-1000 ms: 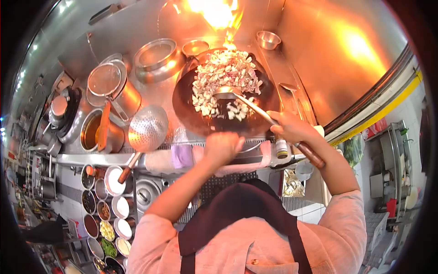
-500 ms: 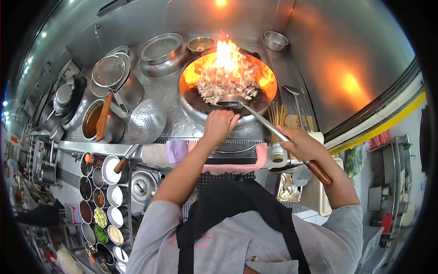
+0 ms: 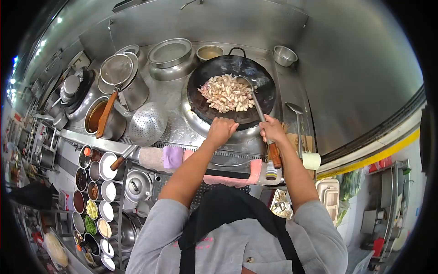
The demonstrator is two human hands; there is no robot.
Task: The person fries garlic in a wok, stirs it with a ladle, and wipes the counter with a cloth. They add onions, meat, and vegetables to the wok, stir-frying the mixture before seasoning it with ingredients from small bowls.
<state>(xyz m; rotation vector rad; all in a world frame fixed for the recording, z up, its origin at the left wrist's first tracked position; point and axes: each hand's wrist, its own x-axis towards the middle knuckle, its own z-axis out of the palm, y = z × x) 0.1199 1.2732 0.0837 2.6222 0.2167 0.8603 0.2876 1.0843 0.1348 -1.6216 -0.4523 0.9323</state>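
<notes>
I see the steel cooktop (image 3: 173, 114) spread across my view, with the black wok (image 3: 266, 93) at its middle, handle loop at the far rim. Left of it I have a covered pot (image 3: 169, 55), a round strainer (image 3: 115, 69) over a tall pot, and an open pot of brown liquid (image 3: 94, 119) crossed by a wooden handle. The perforated skimmer (image 3: 148, 123) lies nearer, its grip jutting past the front edge above the ingredient tubs (image 3: 107, 166). Pale chopped pieces (image 3: 224, 93) are heaped in the wok.

My left hand (image 3: 222, 130) has its fingers curled at the near rim; I cannot tell what they grip. My right hand (image 3: 273, 130) is closed around the ladle (image 3: 259, 108), whose bowl sits among the pieces. A spare ladle (image 3: 298, 128) lies to the right, and a bottle (image 3: 271, 172) stands close by the held ladle's wooden end, its striped label unreadable. Small red lettering (image 3: 203, 243) on the grey shirt is illegible too.
</notes>
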